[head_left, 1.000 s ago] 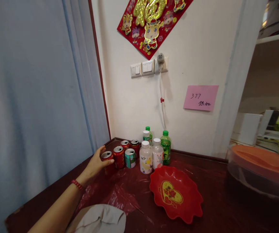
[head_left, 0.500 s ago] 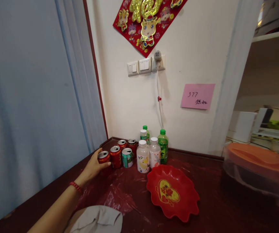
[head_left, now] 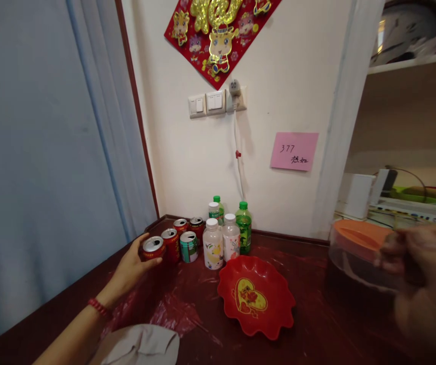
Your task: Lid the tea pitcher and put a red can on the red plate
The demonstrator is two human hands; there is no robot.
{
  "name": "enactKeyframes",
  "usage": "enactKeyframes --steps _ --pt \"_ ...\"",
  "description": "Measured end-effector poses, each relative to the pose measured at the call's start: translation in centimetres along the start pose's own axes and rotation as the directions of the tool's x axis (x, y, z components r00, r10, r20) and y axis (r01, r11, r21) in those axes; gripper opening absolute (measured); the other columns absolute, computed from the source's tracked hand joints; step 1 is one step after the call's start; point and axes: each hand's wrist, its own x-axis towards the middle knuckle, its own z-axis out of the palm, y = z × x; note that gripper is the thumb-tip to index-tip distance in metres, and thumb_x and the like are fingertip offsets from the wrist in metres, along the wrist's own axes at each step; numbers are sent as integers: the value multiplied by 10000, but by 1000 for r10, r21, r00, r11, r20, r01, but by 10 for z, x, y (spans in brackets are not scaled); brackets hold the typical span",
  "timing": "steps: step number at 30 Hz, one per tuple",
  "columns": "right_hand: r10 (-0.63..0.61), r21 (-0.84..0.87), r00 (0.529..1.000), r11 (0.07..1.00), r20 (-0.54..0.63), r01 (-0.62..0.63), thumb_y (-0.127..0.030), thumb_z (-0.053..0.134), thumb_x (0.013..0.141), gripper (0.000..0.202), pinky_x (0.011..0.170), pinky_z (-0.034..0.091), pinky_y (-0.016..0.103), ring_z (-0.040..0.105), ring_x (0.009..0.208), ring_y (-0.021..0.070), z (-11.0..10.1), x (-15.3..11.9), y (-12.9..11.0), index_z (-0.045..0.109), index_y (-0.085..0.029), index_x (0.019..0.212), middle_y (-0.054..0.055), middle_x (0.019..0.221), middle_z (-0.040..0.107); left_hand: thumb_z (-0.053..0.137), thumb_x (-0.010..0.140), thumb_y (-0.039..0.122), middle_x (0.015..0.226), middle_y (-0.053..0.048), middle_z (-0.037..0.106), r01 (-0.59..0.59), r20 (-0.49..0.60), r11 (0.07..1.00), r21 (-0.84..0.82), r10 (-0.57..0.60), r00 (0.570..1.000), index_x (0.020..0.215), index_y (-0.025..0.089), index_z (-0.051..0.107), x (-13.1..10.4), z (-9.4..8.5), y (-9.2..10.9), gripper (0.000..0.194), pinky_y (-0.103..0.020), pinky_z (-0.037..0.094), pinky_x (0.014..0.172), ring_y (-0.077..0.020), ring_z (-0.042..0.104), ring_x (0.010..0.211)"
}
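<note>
My left hand (head_left: 130, 266) is curled around an opened red can (head_left: 153, 246) at the left end of a cluster of cans on the dark red table (head_left: 316, 334). A red bead bracelet sits on that wrist. Beside the can stand two more red cans (head_left: 171, 243) and a teal can (head_left: 189, 247). My right hand (head_left: 426, 289) shows blurred at the right edge, in front of a clear container with an orange lid (head_left: 354, 235). Whether it holds anything cannot be made out.
Behind the cans stand two pale bottles (head_left: 212, 249) and green bottles (head_left: 243, 228) against the wall. A red scalloped plate (head_left: 255, 296) lies mid-table, and a grey cloth (head_left: 142, 347) lies near the front edge. A blue curtain (head_left: 50, 152) hangs left; shelves stand right.
My right hand has come into view at the right edge. The view has swung to the right, so everything sits further left. My left hand stays on the red can.
</note>
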Motion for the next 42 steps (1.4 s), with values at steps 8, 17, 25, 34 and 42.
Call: enactKeyframes --steps 8,17,25,34,42 --pt "24 47 995 999 95 -28 -641 968 572 492 431 458 250 571 563 146 5 0 19 745 -250 771 18 696 657 860 651 386 1371 -136 697 -231 -12 972 34 232 973 1261 242 612 -44 17 69 674 -579 443 1173 -396 633 1301" --pt "-39 -60 990 997 139 47 -619 861 764 385 475 457 257 575 586 140 11 -22 8 760 -263 873 0 740 671 860 712 376 1419 -127 685 -289 97 955 -66 295 951 1305 277 633 -67 37 94 643 -566 452 1184 -388 610 1365" --pt "54 -112 984 993 171 -34 -662 809 777 444 544 507 243 584 618 137 15 -27 -19 718 -245 896 -11 745 662 935 656 389 1437 -122 662 -191 255 942 -274 263 931 1321 284 630 -74 73 119 739 -574 409 1211 -384 580 1383" --pt "-29 50 985 999 171 21 -533 841 810 346 476 447 207 526 559 102 15 -17 -24 702 -221 868 -28 725 631 913 645 296 1389 -134 657 -82 411 851 -519 332 849 1315 224 579 -60 147 155 752 -544 436 1172 -348 623 1297" --pt "-39 -91 993 995 -110 29 -532 795 825 337 571 456 248 554 610 120 -14 23 -2 690 -227 922 -40 758 642 856 619 291 1326 -135 689 -99 413 897 -431 294 862 1271 183 603 -64 188 150 708 -552 415 1173 -354 620 1258"
